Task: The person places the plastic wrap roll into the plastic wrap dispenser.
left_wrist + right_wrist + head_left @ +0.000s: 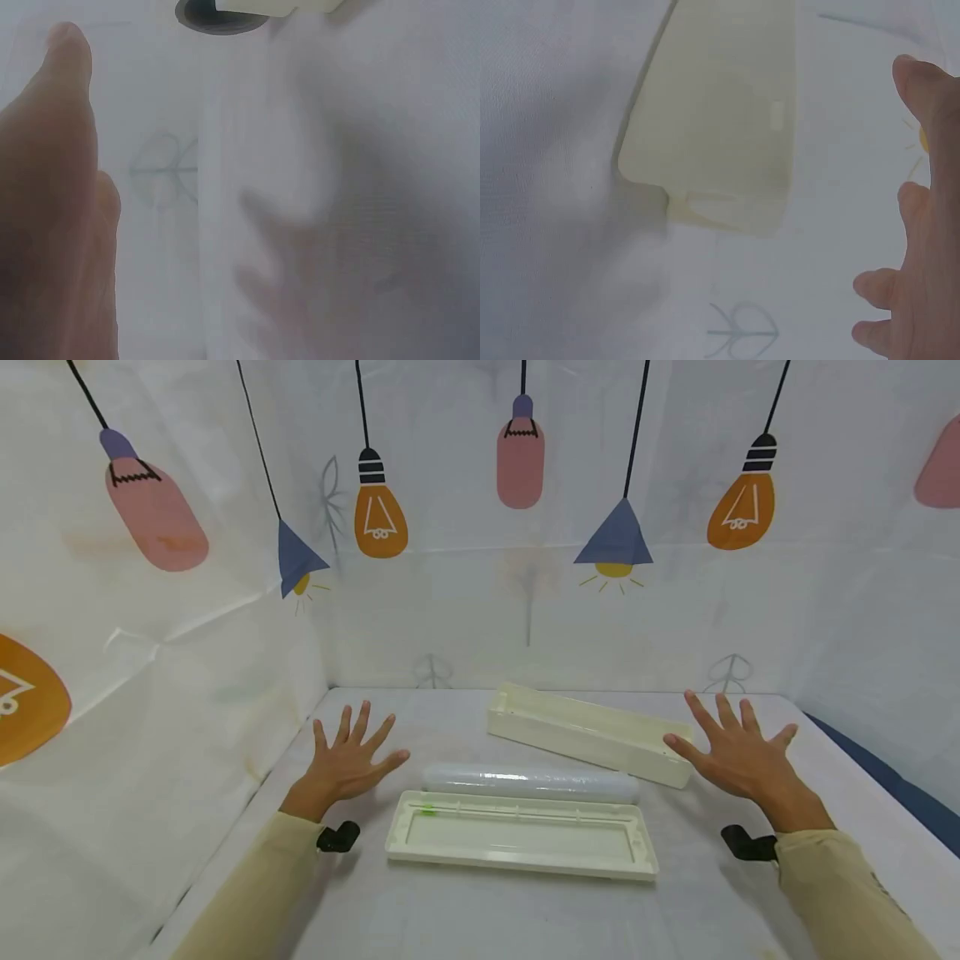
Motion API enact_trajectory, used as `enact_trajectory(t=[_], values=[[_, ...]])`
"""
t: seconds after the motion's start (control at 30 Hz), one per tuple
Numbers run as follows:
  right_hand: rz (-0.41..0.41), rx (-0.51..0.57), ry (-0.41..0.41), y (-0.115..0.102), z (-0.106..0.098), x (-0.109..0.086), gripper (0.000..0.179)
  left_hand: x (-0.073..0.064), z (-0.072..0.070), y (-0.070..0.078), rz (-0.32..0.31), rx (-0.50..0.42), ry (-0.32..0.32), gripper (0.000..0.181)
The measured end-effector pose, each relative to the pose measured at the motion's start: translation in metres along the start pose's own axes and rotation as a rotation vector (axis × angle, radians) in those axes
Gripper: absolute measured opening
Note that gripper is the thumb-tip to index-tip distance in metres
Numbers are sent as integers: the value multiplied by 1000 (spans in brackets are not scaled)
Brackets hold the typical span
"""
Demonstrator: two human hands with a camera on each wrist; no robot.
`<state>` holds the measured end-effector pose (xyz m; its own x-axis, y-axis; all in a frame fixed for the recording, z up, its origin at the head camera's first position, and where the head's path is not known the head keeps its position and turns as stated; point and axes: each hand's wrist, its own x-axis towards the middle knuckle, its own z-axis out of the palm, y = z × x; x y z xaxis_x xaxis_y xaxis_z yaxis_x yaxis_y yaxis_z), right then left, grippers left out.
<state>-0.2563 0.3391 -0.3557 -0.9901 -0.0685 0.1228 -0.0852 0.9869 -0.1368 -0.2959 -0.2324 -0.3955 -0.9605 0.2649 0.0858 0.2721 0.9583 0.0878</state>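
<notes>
At the left, the left hand [347,764] hangs over the bench [525,918], fingers spread wide and holding nothing. To its right, the shallow cream panel [517,835] lies flat on the near side, the shiny white roll [531,782] just beyond it; whether they touch, I cannot tell. Farther and rightward, the long open box [585,750] sits aslant, its right end near the right hand [742,760], whose fingers are likewise splayed and free. The roll looks slippery, so gripping both ends and keeping it level should serve best.
</notes>
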Motion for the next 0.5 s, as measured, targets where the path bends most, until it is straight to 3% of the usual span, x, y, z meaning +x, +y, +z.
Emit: enact_trajectory(t=[0.5], values=[[-16, -2, -5, -3, 6, 4, 95, -10, -8, 9, 14, 13, 5, 85]])
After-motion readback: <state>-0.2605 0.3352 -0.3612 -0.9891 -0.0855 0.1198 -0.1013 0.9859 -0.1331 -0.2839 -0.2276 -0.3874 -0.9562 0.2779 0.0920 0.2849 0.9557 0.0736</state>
